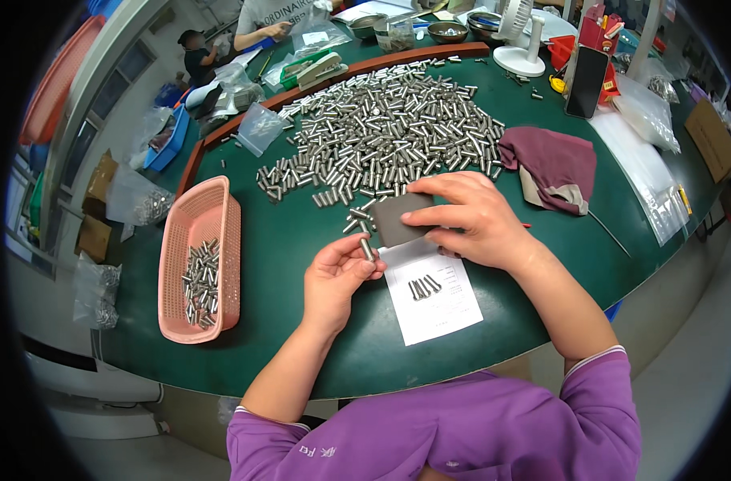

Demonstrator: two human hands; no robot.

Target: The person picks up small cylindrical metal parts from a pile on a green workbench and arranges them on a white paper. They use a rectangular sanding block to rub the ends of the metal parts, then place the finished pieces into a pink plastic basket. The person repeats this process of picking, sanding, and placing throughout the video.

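Observation:
My left hand [339, 276] pinches a shiny metal pin [367, 249] between thumb and fingers. Close to its right is a flat dark grey-brown block [397, 221], with my right hand [479, 220] gripping it from the right, fingers over its top and far edge. Under the block's near side lies a white printed sheet [442, 319]. Several dark pin shapes [424, 287] show on the sheet; I cannot tell whether they are printed or real. Beyond both hands spreads a large heap of similar metal pins [393, 128], a few of them loose beside the block.
A pink basket [170, 276] with some pins stands at the left. A maroon cloth [554, 164] and a thin rod [610, 232] lie right. Behind the heap runs a wooden rail [301, 84]; a white fan [522, 48] and phone [587, 84] stand at the back right.

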